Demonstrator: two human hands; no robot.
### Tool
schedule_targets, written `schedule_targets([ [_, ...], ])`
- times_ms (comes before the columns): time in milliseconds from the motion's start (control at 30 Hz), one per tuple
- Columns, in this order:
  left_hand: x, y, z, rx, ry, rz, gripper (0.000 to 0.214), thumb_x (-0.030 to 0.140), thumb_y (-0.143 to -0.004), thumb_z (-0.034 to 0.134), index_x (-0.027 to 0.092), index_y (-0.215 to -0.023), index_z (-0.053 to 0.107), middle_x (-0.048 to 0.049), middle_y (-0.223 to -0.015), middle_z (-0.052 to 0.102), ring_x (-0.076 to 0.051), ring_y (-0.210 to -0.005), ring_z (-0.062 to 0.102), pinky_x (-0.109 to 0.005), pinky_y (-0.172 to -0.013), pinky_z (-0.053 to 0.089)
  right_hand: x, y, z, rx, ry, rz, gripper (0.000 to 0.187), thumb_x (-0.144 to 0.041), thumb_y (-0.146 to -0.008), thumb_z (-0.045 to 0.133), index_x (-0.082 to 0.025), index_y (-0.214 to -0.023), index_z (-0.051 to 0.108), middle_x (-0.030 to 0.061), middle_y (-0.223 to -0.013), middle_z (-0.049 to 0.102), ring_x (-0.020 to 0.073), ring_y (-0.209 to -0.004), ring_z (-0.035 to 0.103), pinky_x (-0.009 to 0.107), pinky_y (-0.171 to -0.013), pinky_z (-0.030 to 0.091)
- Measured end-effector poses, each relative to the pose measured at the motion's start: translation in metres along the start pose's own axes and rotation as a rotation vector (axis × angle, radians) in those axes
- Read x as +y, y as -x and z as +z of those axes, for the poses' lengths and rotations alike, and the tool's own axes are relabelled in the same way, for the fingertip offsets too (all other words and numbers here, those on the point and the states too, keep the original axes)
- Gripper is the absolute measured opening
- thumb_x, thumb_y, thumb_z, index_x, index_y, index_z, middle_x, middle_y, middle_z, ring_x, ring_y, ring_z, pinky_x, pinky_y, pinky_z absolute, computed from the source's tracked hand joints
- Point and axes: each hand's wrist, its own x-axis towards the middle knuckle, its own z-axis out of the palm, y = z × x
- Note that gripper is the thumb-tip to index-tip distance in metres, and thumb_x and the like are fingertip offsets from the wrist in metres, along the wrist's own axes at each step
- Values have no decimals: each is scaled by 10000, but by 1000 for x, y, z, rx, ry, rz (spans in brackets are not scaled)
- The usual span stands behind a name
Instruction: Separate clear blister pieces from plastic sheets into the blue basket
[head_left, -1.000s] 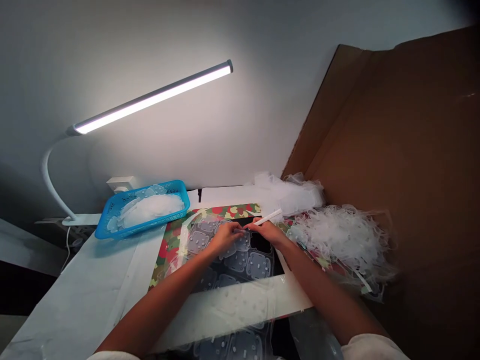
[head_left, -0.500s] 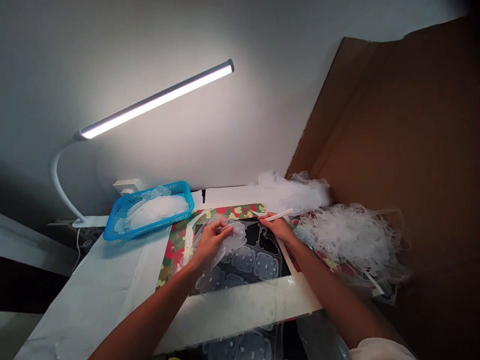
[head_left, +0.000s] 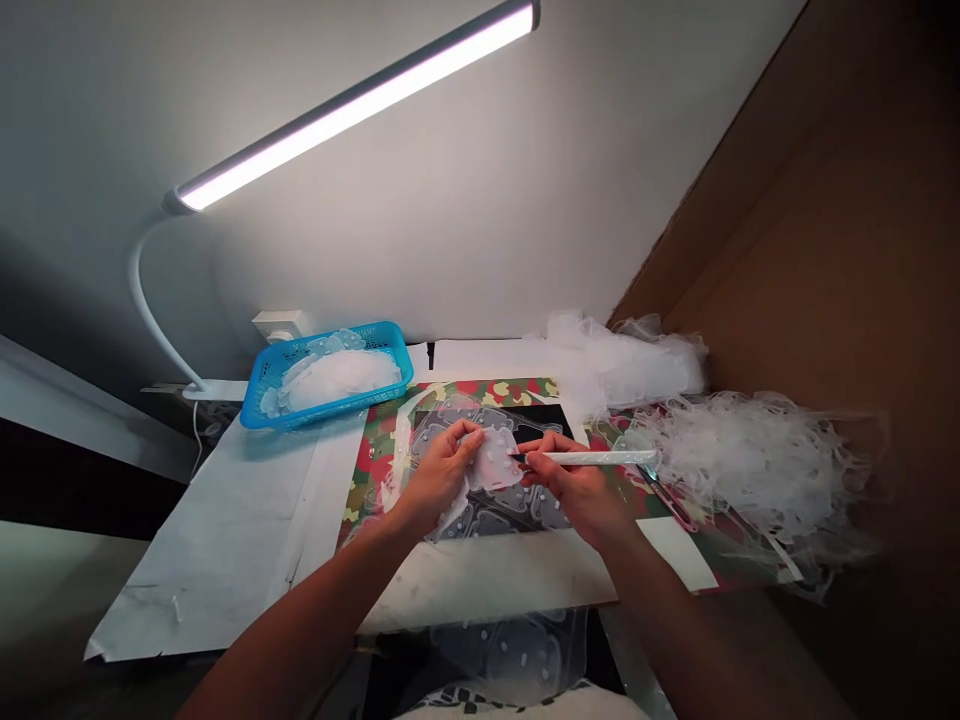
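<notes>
My left hand (head_left: 442, 478) pinches a thin translucent, rounded plastic piece (head_left: 496, 460) with small raised spots, lifted above the work surface. In my right hand (head_left: 581, 488) is a white pen-like tool (head_left: 600, 458), its dark tip at the right edge of that piece. Whether the tip touches it I cannot tell. Beneath both hands lies a clear moulded sheet (head_left: 487, 522) with rounded shapes, over a black surface framed in white on a camouflage-patterned board (head_left: 360, 500).
A blue basket (head_left: 330, 412) of translucent pieces stands at the back left. To the right are a tangled heap of clear trimmings (head_left: 757, 460), a translucent pile (head_left: 637, 365) behind it and a slim cutter (head_left: 667, 497). A lit lamp (head_left: 360, 110) hangs above; cardboard (head_left: 825, 250) borders the right.
My right hand has come nearer, bringing the pen-like tool from the sheet's far edge to the piece in my left hand. The view has shifted, and the cutter now shows.
</notes>
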Motion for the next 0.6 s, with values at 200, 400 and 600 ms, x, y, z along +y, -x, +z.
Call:
schedule_targets([
  [200,0,5,-2,-156,141,-82,546,480,-727,765,194,-1104,493,-11,-785,673,-126,-515,656,-132,-346,307,-4,-5,1,24,-83,15,311,-402,-749,775,-201,-634,568,16,-870,671,143,-733,597,286,-687,533],
  [400,3,6,-3,-210,179,-97,587,459,-731,765,176,-1157,477,-29,-724,679,-122,-435,622,-130,-332,260,-6,-4,1,24,-106,28,309,-395,-748,772,-203,-637,556,10,-846,661,133,-705,580,274,-667,525],
  [600,0,9,2,-162,127,-81,530,486,-710,748,201,-1088,511,9,-737,621,-106,-499,588,-165,-423,343,-6,1,0,35,13,15,327,-440,-748,743,-217,-646,528,34,-887,678,169,-722,593,329,-696,530],
])
